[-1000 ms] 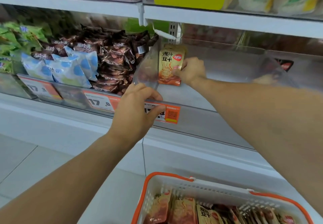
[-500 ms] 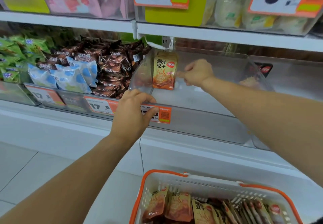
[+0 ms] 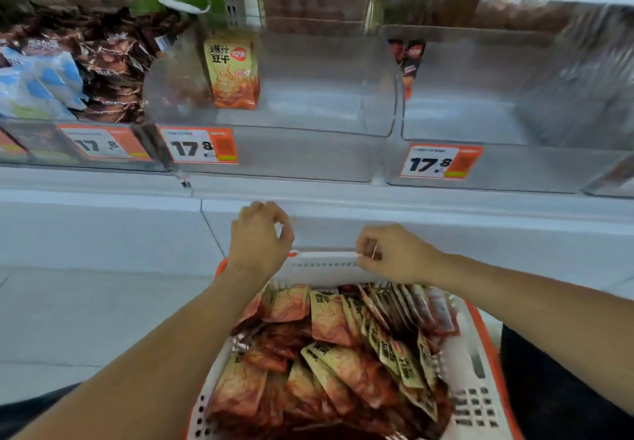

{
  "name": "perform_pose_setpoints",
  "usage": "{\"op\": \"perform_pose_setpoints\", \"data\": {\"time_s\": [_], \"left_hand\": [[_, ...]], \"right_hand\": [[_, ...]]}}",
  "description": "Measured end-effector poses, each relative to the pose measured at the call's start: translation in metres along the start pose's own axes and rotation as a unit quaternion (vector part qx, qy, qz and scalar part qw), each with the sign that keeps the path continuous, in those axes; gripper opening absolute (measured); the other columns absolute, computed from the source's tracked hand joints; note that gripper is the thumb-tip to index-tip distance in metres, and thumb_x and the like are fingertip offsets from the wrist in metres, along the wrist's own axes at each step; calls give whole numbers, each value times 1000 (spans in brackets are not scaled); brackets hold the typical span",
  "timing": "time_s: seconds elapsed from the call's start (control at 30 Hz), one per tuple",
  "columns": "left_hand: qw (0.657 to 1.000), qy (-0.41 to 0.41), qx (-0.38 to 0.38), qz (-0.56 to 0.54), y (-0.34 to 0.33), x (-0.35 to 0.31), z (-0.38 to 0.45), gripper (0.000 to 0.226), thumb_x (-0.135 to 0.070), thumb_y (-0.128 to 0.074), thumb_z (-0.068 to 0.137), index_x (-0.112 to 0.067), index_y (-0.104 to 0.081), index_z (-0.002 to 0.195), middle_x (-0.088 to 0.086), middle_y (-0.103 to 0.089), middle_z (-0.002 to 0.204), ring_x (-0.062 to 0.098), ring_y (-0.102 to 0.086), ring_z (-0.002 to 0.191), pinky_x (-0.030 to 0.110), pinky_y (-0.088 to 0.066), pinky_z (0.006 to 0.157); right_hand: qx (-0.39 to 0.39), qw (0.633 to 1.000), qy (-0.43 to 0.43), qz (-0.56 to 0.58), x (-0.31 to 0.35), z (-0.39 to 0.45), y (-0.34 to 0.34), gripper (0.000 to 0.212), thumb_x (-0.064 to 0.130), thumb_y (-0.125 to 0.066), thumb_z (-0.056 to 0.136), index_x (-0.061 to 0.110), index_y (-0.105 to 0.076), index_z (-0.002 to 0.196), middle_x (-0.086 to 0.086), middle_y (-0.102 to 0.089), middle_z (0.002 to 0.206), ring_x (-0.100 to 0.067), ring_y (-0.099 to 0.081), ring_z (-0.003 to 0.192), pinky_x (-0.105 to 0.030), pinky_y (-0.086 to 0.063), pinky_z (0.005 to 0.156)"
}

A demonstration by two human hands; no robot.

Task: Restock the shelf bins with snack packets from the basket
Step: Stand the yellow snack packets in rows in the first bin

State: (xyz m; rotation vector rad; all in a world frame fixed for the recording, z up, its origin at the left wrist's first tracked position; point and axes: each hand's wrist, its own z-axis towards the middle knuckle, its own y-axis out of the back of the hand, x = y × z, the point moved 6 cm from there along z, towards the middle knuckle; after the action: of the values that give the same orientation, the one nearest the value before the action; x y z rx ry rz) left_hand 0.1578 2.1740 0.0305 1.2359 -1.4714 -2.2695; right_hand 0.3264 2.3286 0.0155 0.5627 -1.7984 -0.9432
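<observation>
One yellow-orange snack packet (image 3: 231, 69) stands upright at the left side of a clear shelf bin (image 3: 308, 151), leaning on its left wall. Below the shelf, a white basket with an orange rim (image 3: 322, 263) holds several packets (image 3: 343, 354) of the same kind, some flat and some on edge. My left hand (image 3: 259, 239) hovers over the basket's far left corner, fingers loosely curled, holding nothing. My right hand (image 3: 392, 254) hangs by the far rim, fingers loosely curled too, with nothing in it.
Left of the clear bin, a bin is piled with brown and blue packets (image 3: 85, 69). To the right, another clear bin (image 3: 514, 124) holds one dark red packet (image 3: 408, 62). Orange 17.8 price tags (image 3: 199, 146) line the bin fronts. Pale floor tiles lie left of the basket.
My right hand let go of the packet, which now stands in the bin. My left hand left the bin's front edge. Both hands dropped to the basket, and my view tilted down.
</observation>
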Motion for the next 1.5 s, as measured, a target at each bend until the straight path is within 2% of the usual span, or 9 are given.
{"op": "perform_pose_setpoints", "data": {"time_s": [0.13, 0.3, 0.5, 0.67, 0.9, 1.13, 1.27, 1.4, 1.5], "left_hand": [[986, 39, 153, 55, -92, 17, -62, 27, -33, -53, 92, -16, -66, 108, 7, -60, 118, 30, -52, 118, 45, -41, 102], [956, 58, 235, 166, -143, 34, -117, 52, -44, -39, 101, -28, -34, 151, 9, -14, 164, 32, -3, 152, 48, -8, 121], [959, 108, 219, 146, -160, 37, -140, 54, -44, -34, 104, -27, -28, 154, 5, -20, 164, 28, -12, 151, 47, -10, 121], [954, 96, 232, 164, -155, 41, -143, 59, -53, -37, 101, -31, -25, 154, 1, -15, 165, 26, -7, 152, 45, -9, 122], [957, 97, 230, 148, -149, 45, -146, 67, -58, -51, 94, -34, -27, 152, -3, -14, 164, 23, -5, 152, 43, -7, 123], [955, 113, 246, 118, -142, 49, -138, 78, -63, -62, 84, -33, -32, 149, -4, -18, 162, 24, -7, 151, 45, -10, 123], [955, 142, 248, 77, -137, 49, -128, 79, -61, -69, 80, -28, -39, 145, -3, -36, 150, 25, -22, 144, 47, -24, 118], [939, 200, 220, -172, -112, 35, -100, 58, -44, -84, 75, -24, -58, 122, -11, -67, 112, 6, -64, 102, 28, -55, 85], [935, 170, 235, -205, -85, 16, -72, 19, -27, -81, 82, -24, -68, 96, -8, -74, 83, 8, -70, 75, 25, -57, 70]], "right_hand": [[-14, 996, -91, -21, -61, -24, -50, 8, 16, -62, 85, 16, -61, 77, 1, -65, 76, -18, -61, 74, -33, -48, 71], [9, 993, -105, -45, -74, -34, -94, 10, 26, -57, 92, 19, -58, 99, 6, -52, 101, -18, -51, 104, -36, -40, 92], [-6, 997, -78, -3, -53, -15, -123, 13, 26, -59, 92, 18, -59, 102, 2, -52, 103, -20, -50, 107, -33, -43, 90], [29, 998, -62, -5, -38, -2, -151, 60, 21, -71, 83, 19, -45, 138, -5, -35, 140, -26, -40, 128, -40, -45, 102], [136, 981, -133, -36, -52, 21, -166, 117, 26, -86, 73, 20, -5, 157, -6, -16, 162, -32, -21, 147, -43, -30, 119], [135, 984, -114, -35, -46, 35, -151, 93, 37, -94, 59, 21, -47, 138, -1, -44, 136, -23, -41, 128, -40, -39, 111], [134, 982, -127, 44, -42, 40, -114, 57, 23, -91, 66, 18, -61, 113, 1, -61, 113, -19, -61, 99, -34, -54, 88], [165, 970, -95, 152, -27, 44, -87, 51, 19, -89, 72, 15, -63, 116, -1, -64, 121, -21, -60, 113, -34, -52, 94], [126, 960, -78, 236, -12, 50, -67, 46, 13, -88, 72, 15, -64, 111, -3, -64, 126, -18, -59, 118, -39, -55, 95]]}}
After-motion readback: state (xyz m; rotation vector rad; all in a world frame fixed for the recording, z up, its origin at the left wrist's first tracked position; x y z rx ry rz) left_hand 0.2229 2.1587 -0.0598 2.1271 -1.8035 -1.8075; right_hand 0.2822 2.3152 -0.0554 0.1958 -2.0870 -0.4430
